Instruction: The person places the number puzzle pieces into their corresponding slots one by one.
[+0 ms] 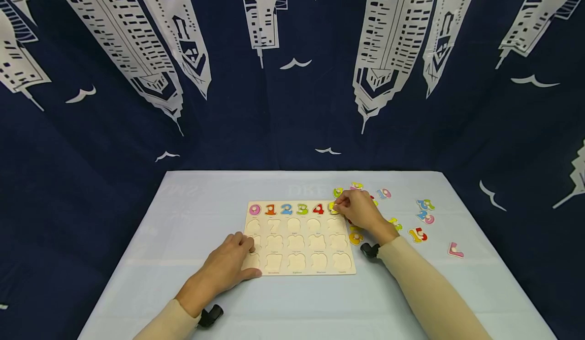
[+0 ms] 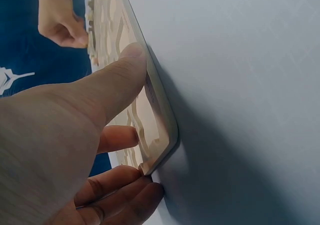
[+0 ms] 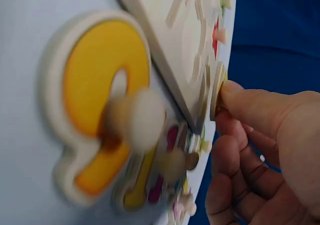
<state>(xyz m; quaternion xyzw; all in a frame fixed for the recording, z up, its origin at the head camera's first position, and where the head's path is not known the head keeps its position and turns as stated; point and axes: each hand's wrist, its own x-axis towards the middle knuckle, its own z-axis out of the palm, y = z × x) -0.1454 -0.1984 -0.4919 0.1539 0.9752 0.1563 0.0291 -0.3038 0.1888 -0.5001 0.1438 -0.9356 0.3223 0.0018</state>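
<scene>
A wooden number puzzle board (image 1: pixel 284 232) lies on the white table. Pieces 0 to 4, such as the red 4 (image 1: pixel 318 209), sit in its top row; the rows below show bare recesses. At the top right, my right hand (image 1: pixel 361 212) pinches a yellow number piece (image 1: pixel 332 208), apparently a 5, tilted over the board in the right wrist view. My left hand (image 1: pixel 226 263) holds the board's near left corner. Its thumb (image 2: pixel 112 82) lies over the front edge, and other fingers are at the left edge. The yellow piece's underside is hidden.
Loose knobbed pieces lie right of the board, including a yellow 9 (image 3: pixel 107 75), a red and yellow 15 (image 1: pixel 418 235), a pink 7 (image 1: pixel 455 250) and a blue and pink 10 (image 1: pixel 384 193). Some are partly behind my right hand. A dark blue patterned cloth (image 1: pixel 269 116) hangs behind the table.
</scene>
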